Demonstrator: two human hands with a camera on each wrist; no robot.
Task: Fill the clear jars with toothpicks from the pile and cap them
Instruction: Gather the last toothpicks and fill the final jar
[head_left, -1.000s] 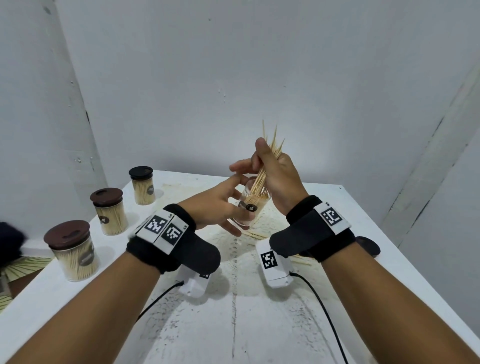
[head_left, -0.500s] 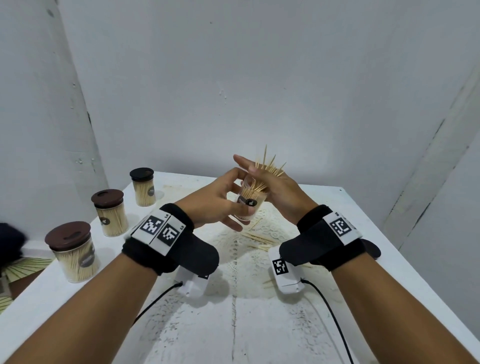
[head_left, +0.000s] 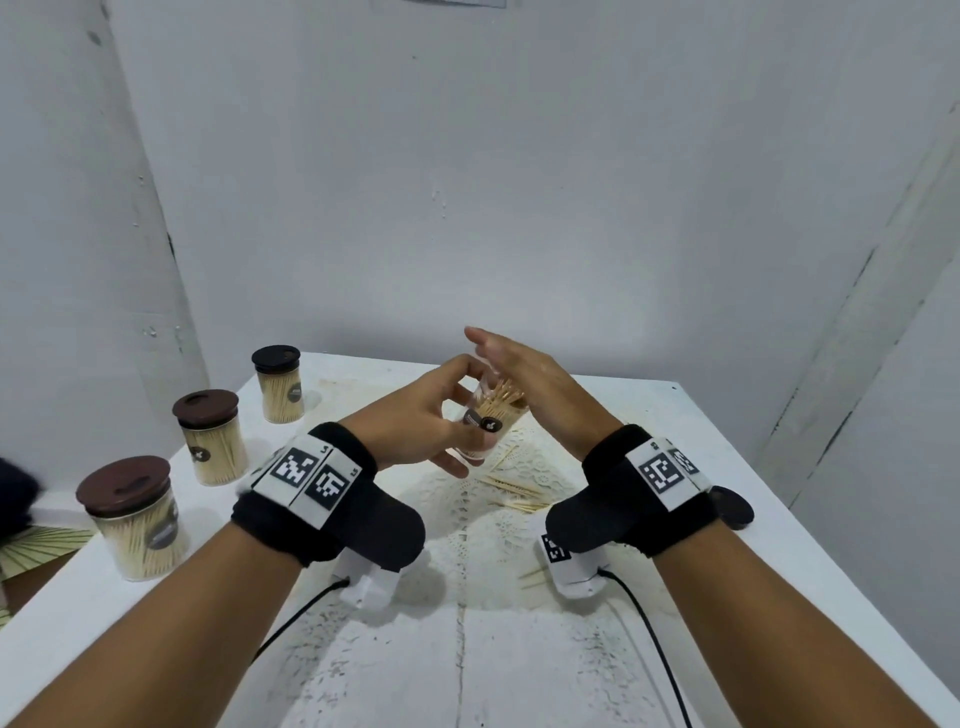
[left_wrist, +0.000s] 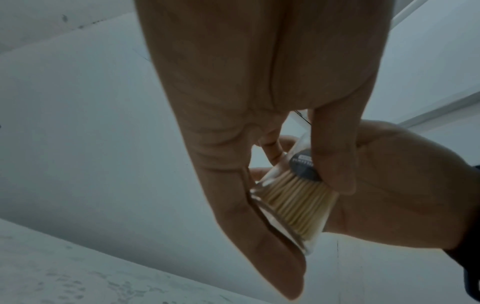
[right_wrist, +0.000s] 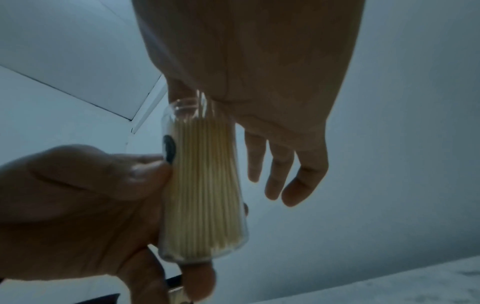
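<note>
My left hand (head_left: 441, 415) grips a small clear jar (head_left: 491, 423) above the table, fingers and thumb curled round its wall. The jar (right_wrist: 202, 185) is uncapped and packed with toothpicks (left_wrist: 296, 203), and it carries a dark round label (left_wrist: 302, 166). My right hand (head_left: 519, 374) is flat with straight fingers, its palm over the jar's mouth and the toothpick tips. Loose toothpicks (head_left: 519, 493) lie on the table below the hands. A dark cap (head_left: 732, 506) sits on the table by my right wrist.
Three capped jars full of toothpicks stand along the table's left edge: near (head_left: 132, 514), middle (head_left: 210, 436), far (head_left: 278, 382). The white table (head_left: 519, 665) meets grey walls behind. Cables run from both wrist cameras toward me.
My right hand let go of the upright bundle of toothpicks, which sank into the jar; the hand flattened over the jar's mouth. Both hands dropped slightly.
</note>
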